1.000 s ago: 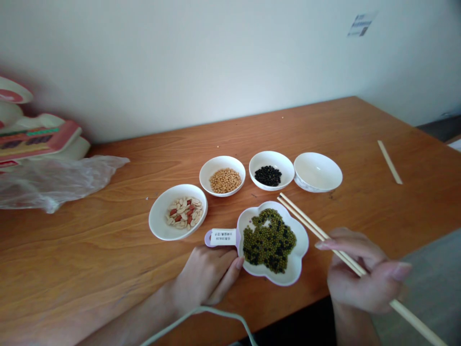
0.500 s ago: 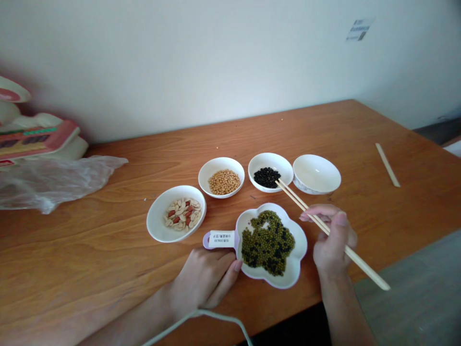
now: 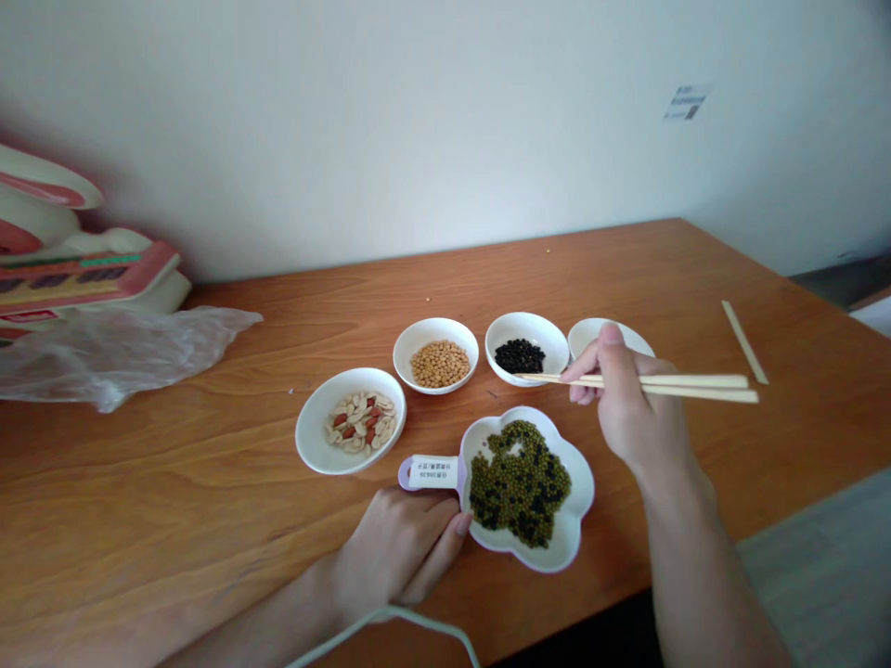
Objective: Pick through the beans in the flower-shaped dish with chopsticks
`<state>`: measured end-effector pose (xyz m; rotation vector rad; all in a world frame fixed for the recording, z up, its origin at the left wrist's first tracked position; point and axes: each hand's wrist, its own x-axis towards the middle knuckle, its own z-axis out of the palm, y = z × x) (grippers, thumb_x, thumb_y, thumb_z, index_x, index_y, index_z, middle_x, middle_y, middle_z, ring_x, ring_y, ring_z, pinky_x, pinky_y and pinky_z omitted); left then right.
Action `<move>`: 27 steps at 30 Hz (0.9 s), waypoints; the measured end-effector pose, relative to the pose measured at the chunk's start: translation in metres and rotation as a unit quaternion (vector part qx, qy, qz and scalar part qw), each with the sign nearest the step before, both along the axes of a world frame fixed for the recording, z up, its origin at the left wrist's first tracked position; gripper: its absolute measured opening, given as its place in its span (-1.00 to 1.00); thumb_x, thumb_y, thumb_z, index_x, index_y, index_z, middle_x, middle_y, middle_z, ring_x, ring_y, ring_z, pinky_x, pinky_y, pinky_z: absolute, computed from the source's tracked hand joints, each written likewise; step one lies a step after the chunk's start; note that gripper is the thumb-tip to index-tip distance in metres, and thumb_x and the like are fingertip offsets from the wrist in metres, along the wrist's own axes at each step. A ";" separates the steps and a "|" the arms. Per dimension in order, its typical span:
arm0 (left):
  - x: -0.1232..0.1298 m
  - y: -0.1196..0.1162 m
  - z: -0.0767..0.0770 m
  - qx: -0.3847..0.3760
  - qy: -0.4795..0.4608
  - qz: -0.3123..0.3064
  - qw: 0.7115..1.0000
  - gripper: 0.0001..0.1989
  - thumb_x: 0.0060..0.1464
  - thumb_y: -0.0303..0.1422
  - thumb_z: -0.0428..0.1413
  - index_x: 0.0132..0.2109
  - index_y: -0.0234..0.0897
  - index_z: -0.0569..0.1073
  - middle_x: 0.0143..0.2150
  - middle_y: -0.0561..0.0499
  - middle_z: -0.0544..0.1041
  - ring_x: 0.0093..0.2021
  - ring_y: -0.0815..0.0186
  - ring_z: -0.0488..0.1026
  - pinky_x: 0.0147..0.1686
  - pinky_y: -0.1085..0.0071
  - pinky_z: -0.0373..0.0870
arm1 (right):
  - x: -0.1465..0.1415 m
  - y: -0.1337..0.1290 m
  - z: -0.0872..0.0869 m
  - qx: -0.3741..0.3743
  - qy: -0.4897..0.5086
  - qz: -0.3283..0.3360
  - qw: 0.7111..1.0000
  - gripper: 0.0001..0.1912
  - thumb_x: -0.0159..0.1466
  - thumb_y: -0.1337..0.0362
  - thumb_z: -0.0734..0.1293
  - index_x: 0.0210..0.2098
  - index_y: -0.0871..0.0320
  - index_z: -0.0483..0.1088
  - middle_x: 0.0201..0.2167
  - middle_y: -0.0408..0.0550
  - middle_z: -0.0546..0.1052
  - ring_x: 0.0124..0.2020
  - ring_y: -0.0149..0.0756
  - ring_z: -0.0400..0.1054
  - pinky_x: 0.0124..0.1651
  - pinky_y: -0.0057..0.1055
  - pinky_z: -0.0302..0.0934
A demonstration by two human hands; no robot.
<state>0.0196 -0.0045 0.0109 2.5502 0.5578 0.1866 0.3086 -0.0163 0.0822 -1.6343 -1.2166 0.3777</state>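
My right hand [image 3: 619,394] grips a pair of wooden chopsticks [image 3: 686,382], their tips at the front rim of the bowl of black beans [image 3: 549,357]. Fingers wrapped at its edge, my left hand [image 3: 418,538] holds the flower-shaped dish [image 3: 581,492] beside its labelled purple handle [image 3: 432,471]. Green beans mixed with black ones lie in that dish. A bowl of yellow beans [image 3: 440,363] and a bowl of peanuts [image 3: 360,422] stand to the left. Behind my right hand is a white bowl [image 3: 591,332], partly hidden.
A wooden stick [image 3: 744,343] lies on the table's right side. At the left are a toy keyboard [image 3: 90,274] and a crumpled plastic bag [image 3: 132,348]. A pale cable [image 3: 418,614] crosses near my left wrist. The wall stands behind the table.
My right hand has moved up, now covering part of the rightmost bowl. The chopsticks have turned from slanted to nearly level. My left hand still holds the dish. The view has shifted slightly.
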 end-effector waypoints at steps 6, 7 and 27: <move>0.001 -0.002 0.001 0.006 -0.008 0.000 1.000 -0.64 0.48 -0.35 -0.21 -0.26 -0.22 0.39 -0.29 -0.01 0.57 -0.35 0.27 0.50 -0.28 0.32 0.38 | 0.005 0.022 0.000 -0.003 0.016 0.026 1.000 -0.25 0.46 -0.21 0.12 -0.63 0.12 0.49 -0.72 -0.10 0.44 -0.63 -0.39 0.33 -0.50 -0.38 0.19; 0.001 -0.002 0.000 0.008 -0.012 0.001 1.000 -0.64 0.48 -0.35 -0.21 -0.26 -0.22 0.38 -0.30 -0.01 0.57 -0.36 0.28 0.50 -0.29 0.33 0.37 | 0.004 0.022 -0.002 -0.001 0.022 0.026 0.999 -0.24 0.46 -0.21 0.12 -0.65 0.12 0.48 -0.72 -0.10 0.44 -0.63 -0.39 0.33 -0.51 -0.39 0.19; 0.001 0.000 -0.001 -0.006 -0.022 -0.003 1.000 -0.63 0.50 -0.33 -0.20 -0.28 -0.23 0.36 -0.32 0.01 0.57 -0.37 0.31 0.47 -0.33 0.35 0.29 | -0.006 -0.005 -0.001 -0.010 0.084 0.052 0.995 -0.31 0.48 -0.15 0.12 -0.55 0.12 0.53 -0.64 -0.09 0.50 -0.55 -0.36 0.37 -0.42 -0.36 0.22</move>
